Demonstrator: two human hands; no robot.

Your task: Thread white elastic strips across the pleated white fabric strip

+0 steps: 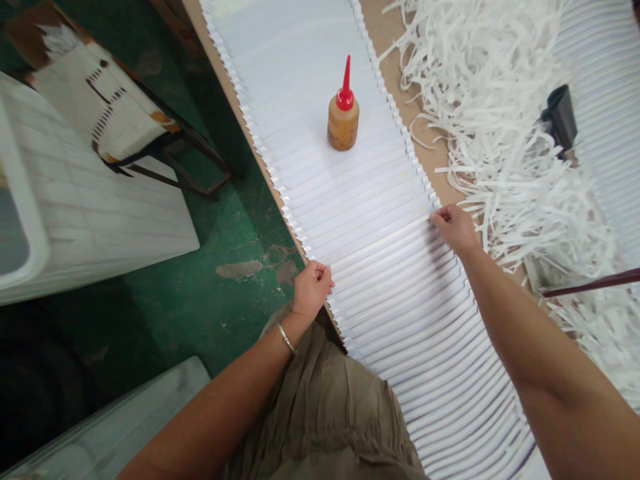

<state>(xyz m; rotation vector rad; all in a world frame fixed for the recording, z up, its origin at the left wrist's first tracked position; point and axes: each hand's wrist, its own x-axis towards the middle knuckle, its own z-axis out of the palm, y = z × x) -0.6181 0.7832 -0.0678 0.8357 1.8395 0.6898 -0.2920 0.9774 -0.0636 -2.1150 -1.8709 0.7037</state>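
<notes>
A long row of overlapping white paper sheets lies fanned along the brown table. My left hand pinches the near-left end of one sheet at the table's edge. My right hand pinches the opposite end of what looks like the same sheet on the row's right side. A glue bottle with a red nozzle stands upright on the sheets farther up the row, apart from both hands.
A heap of white paper strips covers the table right of the row, with a black object on it. More fanned sheets lie far right. Left of the table edge is green floor, a stool and white crates.
</notes>
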